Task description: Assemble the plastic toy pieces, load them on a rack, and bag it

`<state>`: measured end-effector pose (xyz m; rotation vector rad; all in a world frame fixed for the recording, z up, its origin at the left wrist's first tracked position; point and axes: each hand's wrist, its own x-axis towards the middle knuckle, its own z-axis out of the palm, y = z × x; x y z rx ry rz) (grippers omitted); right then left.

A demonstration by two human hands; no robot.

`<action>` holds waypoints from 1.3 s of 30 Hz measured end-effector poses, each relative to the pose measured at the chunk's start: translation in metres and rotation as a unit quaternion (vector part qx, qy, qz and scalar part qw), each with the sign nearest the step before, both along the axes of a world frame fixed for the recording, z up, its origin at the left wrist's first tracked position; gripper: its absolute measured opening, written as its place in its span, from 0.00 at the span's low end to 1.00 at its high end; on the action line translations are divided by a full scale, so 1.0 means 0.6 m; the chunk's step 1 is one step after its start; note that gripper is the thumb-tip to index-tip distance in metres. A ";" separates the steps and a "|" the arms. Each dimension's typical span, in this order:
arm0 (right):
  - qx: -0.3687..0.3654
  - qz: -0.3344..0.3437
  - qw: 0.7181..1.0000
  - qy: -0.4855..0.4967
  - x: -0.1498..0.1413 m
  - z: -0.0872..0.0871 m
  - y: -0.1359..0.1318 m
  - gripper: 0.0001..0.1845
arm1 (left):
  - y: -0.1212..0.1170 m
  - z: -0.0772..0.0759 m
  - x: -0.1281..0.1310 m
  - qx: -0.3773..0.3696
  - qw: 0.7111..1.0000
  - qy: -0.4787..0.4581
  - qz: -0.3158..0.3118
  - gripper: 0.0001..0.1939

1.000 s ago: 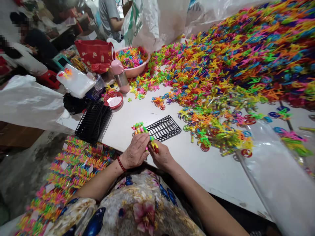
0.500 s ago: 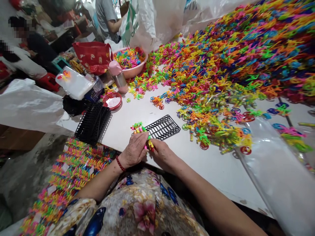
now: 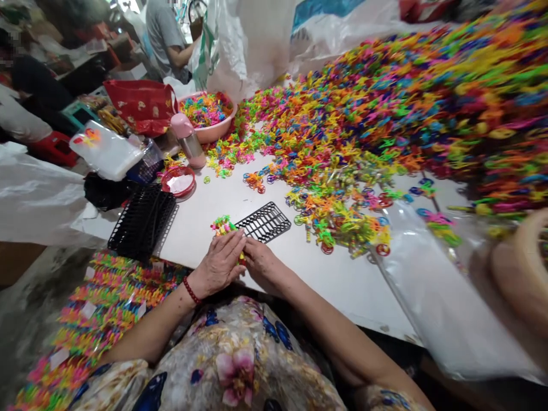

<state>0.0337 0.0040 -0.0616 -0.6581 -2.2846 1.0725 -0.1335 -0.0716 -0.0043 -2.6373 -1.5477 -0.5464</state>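
Note:
My left hand [image 3: 219, 260] lies closed over a row of small bright plastic toys [image 3: 222, 225]. Green, pink and yellow pieces poke out past its fingertips. Pressed against its side, my right hand [image 3: 263, 262] curls its fingers round the near end of the same row, where a bit of yellow and red shows. Most of the row is hidden under both hands. A black slotted plastic rack [image 3: 268, 222] lies flat on the white table [image 3: 222, 194], just beyond my fingers.
Loose colourful plastic toys [image 3: 342, 114] heap across the back and right. At left stand stacked black racks [image 3: 143, 220], a red basket [image 3: 191, 187], a pink-topped flask [image 3: 188, 140] and a pink basin [image 3: 214, 132]. Clear plastic bags [image 3: 445, 297] hang over the right edge. Co-workers are behind.
My view has swung to the right, so the table shifts left in the picture. The right hand now covers more of the toys' near end; both hands stay together on the row.

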 end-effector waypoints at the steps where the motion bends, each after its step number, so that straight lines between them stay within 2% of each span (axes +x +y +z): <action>1: -0.001 -0.010 1.000 -0.001 0.009 0.006 -0.005 0.10 | -0.001 0.001 -0.001 0.000 1.000 0.004 0.000 0.35; 4: 0.015 -0.088 0.996 -0.008 0.057 0.022 -0.008 0.11 | -0.003 0.006 -0.009 -0.010 1.000 0.009 -0.013 0.34; 6: 0.063 -0.188 0.978 -0.061 0.102 0.028 0.004 0.12 | -0.005 0.010 -0.018 -0.021 0.999 0.004 -0.028 0.33; 9: 0.134 -0.331 0.907 -0.223 0.159 0.033 0.034 0.11 | -0.009 0.015 -0.027 -0.031 0.999 -0.006 -0.041 0.33; 11: 0.151 -0.363 0.864 -0.316 0.180 0.033 0.052 0.11 | -0.010 0.015 -0.027 -0.022 0.999 -0.010 -0.037 0.34; 13: 0.155 -0.359 0.846 -0.361 0.188 0.031 0.062 0.10 | -0.011 0.013 -0.022 -0.009 0.999 -0.007 -0.033 0.34; 15: 0.154 -0.364 0.844 -0.362 0.190 0.026 0.065 0.11 | -0.011 0.010 -0.014 -0.003 0.999 0.002 -0.032 0.32; 17: 0.150 -0.395 0.848 -0.321 0.194 0.022 0.064 0.13 | -0.010 0.007 -0.008 -0.001 1.000 0.009 -0.025 0.30; 19: 0.132 -0.436 0.857 -0.242 0.199 0.018 0.061 0.15 | -0.009 0.005 -0.004 0.007 1.000 0.009 -0.017 0.28; 21: 0.062 -0.461 0.873 -0.145 0.202 0.015 0.056 0.15 | -0.007 0.004 -0.004 0.013 1.000 0.003 -0.019 0.28; 23: -0.074 -0.453 0.887 -0.045 0.199 0.014 0.049 0.18 | -0.005 0.004 -0.005 0.014 1.000 -0.005 -0.026 0.30; 25: -0.213 -0.427 0.878 0.042 0.191 0.013 0.043 0.25 | -0.002 0.005 -0.005 0.008 0.999 -0.013 -0.029 0.31; 27: -0.290 -0.403 0.864 0.086 0.181 0.013 0.038 0.29 | -0.001 0.006 -0.004 -0.003 0.999 -0.020 -0.027 0.33; 29: -0.300 -0.380 0.872 0.076 0.171 0.014 0.035 0.26 | -0.002 0.007 -0.002 -0.011 0.999 -0.033 -0.024 0.35; 34: -0.222 -0.319 0.918 0.077 0.139 0.022 0.021 0.19 | -0.004 0.008 0.000 -0.017 0.998 -0.052 -0.017 0.37; 39: -0.196 -0.189 0.958 0.084 0.073 0.032 -0.011 0.10 | -0.003 0.007 -0.003 -0.029 0.997 -0.061 -0.025 0.38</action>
